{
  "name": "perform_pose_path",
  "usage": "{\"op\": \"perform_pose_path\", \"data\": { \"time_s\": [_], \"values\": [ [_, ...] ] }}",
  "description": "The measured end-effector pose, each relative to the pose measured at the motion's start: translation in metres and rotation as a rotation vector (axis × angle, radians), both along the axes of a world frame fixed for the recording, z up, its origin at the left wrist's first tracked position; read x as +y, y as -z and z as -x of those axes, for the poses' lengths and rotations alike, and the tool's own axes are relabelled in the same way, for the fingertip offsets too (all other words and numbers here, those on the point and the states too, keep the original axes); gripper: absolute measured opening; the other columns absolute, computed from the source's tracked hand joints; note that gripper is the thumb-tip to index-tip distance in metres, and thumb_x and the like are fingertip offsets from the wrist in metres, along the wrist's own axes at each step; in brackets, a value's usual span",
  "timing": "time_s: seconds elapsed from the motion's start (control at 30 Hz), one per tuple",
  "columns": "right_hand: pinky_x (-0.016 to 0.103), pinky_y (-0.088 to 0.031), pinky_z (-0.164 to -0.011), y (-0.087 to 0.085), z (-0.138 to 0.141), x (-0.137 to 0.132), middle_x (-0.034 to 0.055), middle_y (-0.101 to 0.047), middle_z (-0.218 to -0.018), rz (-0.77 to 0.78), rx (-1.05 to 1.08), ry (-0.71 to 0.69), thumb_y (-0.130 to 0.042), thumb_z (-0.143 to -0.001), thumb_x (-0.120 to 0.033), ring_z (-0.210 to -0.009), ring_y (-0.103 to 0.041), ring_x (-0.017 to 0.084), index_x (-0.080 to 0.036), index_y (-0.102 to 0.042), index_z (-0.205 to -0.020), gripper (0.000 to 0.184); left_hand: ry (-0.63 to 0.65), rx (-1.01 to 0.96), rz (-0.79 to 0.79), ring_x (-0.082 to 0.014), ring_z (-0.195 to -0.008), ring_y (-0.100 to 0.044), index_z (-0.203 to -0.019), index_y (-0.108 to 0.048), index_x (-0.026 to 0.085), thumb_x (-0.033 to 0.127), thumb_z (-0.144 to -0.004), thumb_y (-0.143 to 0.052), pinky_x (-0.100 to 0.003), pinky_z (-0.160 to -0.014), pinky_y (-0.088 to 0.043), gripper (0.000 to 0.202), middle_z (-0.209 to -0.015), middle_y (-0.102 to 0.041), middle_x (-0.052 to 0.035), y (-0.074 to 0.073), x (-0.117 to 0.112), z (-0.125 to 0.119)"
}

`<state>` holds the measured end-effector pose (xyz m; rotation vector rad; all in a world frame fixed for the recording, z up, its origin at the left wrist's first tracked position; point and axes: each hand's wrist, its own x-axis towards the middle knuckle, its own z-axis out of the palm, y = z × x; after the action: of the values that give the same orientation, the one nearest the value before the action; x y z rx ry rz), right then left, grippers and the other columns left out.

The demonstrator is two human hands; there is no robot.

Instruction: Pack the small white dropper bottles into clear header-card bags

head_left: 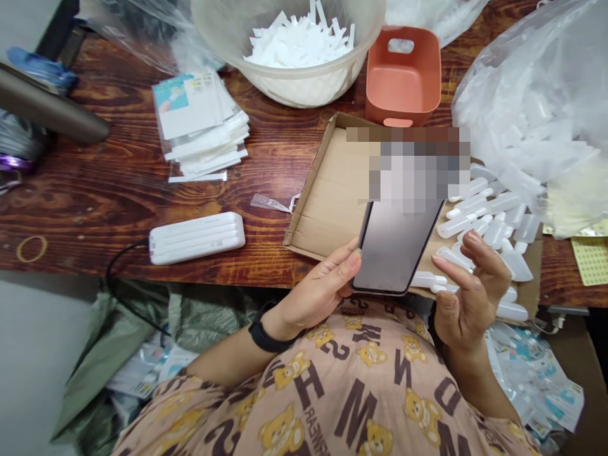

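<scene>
Left hand (319, 288) gripping phone (394, 250) by left edge; right hand (468, 304) unclenched, small gap off right edge.

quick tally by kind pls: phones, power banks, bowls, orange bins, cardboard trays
Phone: 1, held in the left hand
White power bank: 1
Bowl: 1
Orange bin: 1
Cardboard tray: 1
Total: 5
</scene>
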<state>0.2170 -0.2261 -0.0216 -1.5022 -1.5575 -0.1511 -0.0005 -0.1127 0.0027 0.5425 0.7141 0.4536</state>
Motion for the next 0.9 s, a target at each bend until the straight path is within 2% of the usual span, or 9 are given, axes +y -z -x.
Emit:
{"op": "perform_pose_path", "data": {
  "time_s": [0.1, 0.23, 0.3, 0.4, 0.53, 0.6, 0.9],
  "values": [
    [0.063, -0.05, -0.117, 0.0001, 0.0007, -0.0013, 0.0102, -0.055, -0.155, 0.008, -0.001, 0.005, -0.055, -0.108, -0.044, -0.145, -0.056, 0.037, -0.032, -0.07, -0.145, 0.041, -0.016, 0.014, 0.002, -0.0223, -0.111, -0.074, -0.138, -0.079, 0.031, 0.055, -0.087, -0.089, -0.031, -0.1, -0.056, 0.058, -0.115, -0.083, -0.0039, 0.0013, -0.0005, 0.0007],
    [0.063, -0.049, -0.118, 0.0005, 0.0004, -0.0031, 0.0101, -0.054, -0.157, 0.016, -0.005, -0.003, -0.055, -0.109, -0.043, -0.147, -0.055, 0.037, -0.032, -0.069, -0.147, 0.042, -0.034, 0.037, 0.012, -0.0173, -0.1, -0.074, -0.135, -0.08, 0.031, 0.054, -0.084, -0.092, -0.023, -0.086, -0.056, 0.058, -0.11, -0.083, -0.0021, 0.0016, -0.0015, 0.0016],
    [0.063, -0.049, -0.118, 0.0006, 0.0, -0.0036, 0.0106, -0.054, -0.157, 0.009, -0.012, -0.011, -0.056, -0.108, -0.042, -0.147, -0.055, 0.037, -0.032, -0.069, -0.147, 0.042, -0.043, 0.034, 0.021, -0.016, -0.099, -0.075, -0.131, -0.082, 0.032, 0.053, -0.082, -0.094, -0.021, -0.083, -0.056, 0.055, -0.108, -0.084, -0.0007, 0.0006, -0.0021, 0.0014],
    [0.064, -0.05, -0.117, 0.001, -0.0003, -0.004, 0.0111, -0.054, -0.157, 0.002, -0.012, -0.018, -0.056, -0.108, -0.041, -0.146, -0.055, 0.037, -0.031, -0.069, -0.147, 0.042, -0.042, -0.002, 0.033, -0.018, -0.109, -0.077, -0.127, -0.084, 0.034, 0.052, -0.083, -0.094, -0.022, -0.092, -0.058, 0.049, -0.114, -0.085, -0.0005, -0.0014, -0.0027, 0.0003],
    [0.065, -0.05, -0.118, 0.002, -0.0004, -0.0049, 0.011, -0.054, -0.158, 0.001, -0.009, -0.025, -0.056, -0.108, -0.04, -0.146, -0.056, 0.037, -0.03, -0.069, -0.147, 0.042, -0.005, -0.083, 0.024, -0.0263, -0.134, -0.071, -0.134, -0.08, 0.032, 0.051, -0.089, -0.089, -0.034, -0.114, -0.055, 0.05, -0.134, -0.081, -0.004, -0.0019, -0.0029, -0.0002],
    [0.064, -0.049, -0.119, 0.0023, -0.0004, -0.0056, 0.0114, -0.054, -0.157, 0.0, -0.01, -0.029, -0.057, -0.107, -0.039, -0.147, -0.055, 0.037, -0.03, -0.069, -0.146, 0.042, -0.003, -0.095, 0.018, -0.0283, -0.139, -0.069, -0.137, -0.078, 0.031, 0.05, -0.091, -0.087, -0.039, -0.12, -0.052, 0.051, -0.138, -0.08, -0.0048, -0.0013, -0.0032, 0.0004],
    [0.063, -0.05, -0.119, 0.0005, 0.002, -0.0076, 0.0106, -0.054, -0.158, -0.002, -0.012, -0.025, -0.058, -0.108, -0.04, -0.146, -0.056, 0.036, -0.032, -0.068, -0.149, 0.042, -0.011, -0.107, 0.021, -0.0278, -0.139, -0.069, -0.136, -0.079, 0.031, 0.051, -0.09, -0.089, -0.037, -0.119, -0.054, 0.052, -0.137, -0.08, -0.0039, -0.0006, -0.0042, 0.0011]
  ]
}}
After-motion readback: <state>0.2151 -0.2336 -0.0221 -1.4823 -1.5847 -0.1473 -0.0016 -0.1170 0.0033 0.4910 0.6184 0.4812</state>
